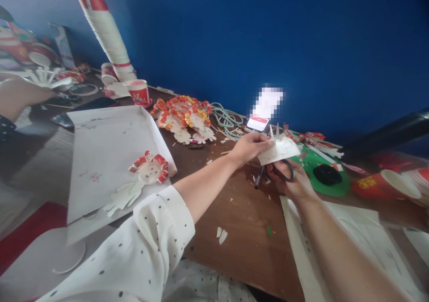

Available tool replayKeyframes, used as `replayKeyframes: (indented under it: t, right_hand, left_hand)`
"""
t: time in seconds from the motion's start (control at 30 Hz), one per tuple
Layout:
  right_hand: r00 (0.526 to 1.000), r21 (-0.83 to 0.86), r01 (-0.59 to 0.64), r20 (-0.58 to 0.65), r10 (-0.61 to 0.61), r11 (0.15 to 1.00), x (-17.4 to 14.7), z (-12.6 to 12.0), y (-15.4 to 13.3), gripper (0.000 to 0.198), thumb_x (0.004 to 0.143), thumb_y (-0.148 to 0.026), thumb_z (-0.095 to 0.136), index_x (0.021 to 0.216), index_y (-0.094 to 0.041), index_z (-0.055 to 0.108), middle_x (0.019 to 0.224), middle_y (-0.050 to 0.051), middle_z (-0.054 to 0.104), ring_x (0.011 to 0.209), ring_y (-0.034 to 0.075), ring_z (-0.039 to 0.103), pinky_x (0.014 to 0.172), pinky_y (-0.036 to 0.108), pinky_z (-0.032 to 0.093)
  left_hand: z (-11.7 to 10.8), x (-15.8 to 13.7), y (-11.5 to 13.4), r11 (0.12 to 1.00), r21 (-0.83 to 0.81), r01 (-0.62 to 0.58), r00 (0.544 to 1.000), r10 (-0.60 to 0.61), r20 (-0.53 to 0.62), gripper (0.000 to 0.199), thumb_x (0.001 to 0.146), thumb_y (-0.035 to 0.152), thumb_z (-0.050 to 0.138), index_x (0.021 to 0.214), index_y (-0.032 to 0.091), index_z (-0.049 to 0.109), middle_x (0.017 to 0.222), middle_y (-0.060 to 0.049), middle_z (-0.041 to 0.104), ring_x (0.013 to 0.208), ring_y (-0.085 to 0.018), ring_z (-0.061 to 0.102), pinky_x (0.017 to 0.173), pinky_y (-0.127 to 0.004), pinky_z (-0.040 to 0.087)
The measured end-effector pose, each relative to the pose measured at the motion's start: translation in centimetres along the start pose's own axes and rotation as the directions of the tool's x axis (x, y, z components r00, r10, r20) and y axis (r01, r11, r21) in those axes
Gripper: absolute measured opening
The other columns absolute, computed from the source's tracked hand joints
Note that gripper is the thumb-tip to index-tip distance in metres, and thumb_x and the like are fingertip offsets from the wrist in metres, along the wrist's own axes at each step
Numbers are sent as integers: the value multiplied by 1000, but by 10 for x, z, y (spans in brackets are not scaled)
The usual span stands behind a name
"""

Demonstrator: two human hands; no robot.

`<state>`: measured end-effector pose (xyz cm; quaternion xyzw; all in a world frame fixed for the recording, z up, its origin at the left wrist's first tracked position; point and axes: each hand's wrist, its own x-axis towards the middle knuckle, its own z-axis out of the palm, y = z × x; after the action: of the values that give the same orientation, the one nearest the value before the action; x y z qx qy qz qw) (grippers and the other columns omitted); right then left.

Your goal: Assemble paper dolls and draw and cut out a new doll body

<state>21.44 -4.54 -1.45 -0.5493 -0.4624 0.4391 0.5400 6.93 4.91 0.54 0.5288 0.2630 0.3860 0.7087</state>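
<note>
My left hand (250,149) pinches a piece of white paper (279,150) above the middle of the table; faint lines show on it, and pointed strips stand up from its upper edge. My right hand (296,180) is closed around a pair of scissors (291,171). Their black handle loop shows below the paper, while most of the blades are hidden. Beneath my hands lies a dark pen (258,178). Further left rests a paper figure (149,172) with a red curled rim and a drawn face.
A white box lid (103,154) lies left, near another person's hand (22,94). Behind stand a red paper cup (138,93), a tilted cup stack (109,38) and several paper figures (184,119). A lit phone (259,122) leans against the wall. Paper cups (385,186) lie right.
</note>
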Motion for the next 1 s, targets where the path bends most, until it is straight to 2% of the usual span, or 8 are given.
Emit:
replayKeyframes:
  t: [0.17, 0.37, 0.53, 1.0]
  right_hand:
    - [1000, 25, 1, 17, -1, 1000, -2, 4, -4, 23, 78, -43, 70, 70, -23, 63, 68, 0, 59, 54, 11, 47, 43, 25, 31]
    - [1000, -43, -7, -1, 7, 999, -2, 6, -6, 27, 77, -48, 69, 69, -24, 60, 68, 0, 58, 56, 13, 47, 43, 26, 30]
    - [999, 13, 4, 33, -4, 1000, -2, 5, -6, 22, 79, -44, 69, 71, -24, 63, 68, 0, 58, 59, 13, 48, 44, 26, 27]
    - [1000, -12, -7, -9, 7, 1000, -3, 6, -7, 27, 78, -46, 70, 66, -23, 60, 64, -1, 56, 51, 11, 43, 42, 26, 27]
  left_hand:
    - [0, 0, -1, 998, -54, 30, 1000, -29, 10, 19, 76, 31, 70, 75, 15, 59, 66, 1, 59, 57, -8, 52, 60, -23, 41]
    - [2, 0, -3, 991, -128, 41, 999, -41, 4, 19, 75, 28, 71, 73, 14, 59, 64, 3, 57, 56, -7, 50, 60, -23, 39]
    - [3, 0, -2, 981, -190, 49, 999, -47, 15, 18, 75, 25, 72, 72, 14, 58, 61, 4, 56, 54, -6, 49, 58, -22, 37]
    - [1, 1, -2, 979, -198, 44, 998, -36, 44, 18, 75, 26, 71, 72, 13, 58, 61, 3, 55, 52, -6, 47, 56, -22, 37]
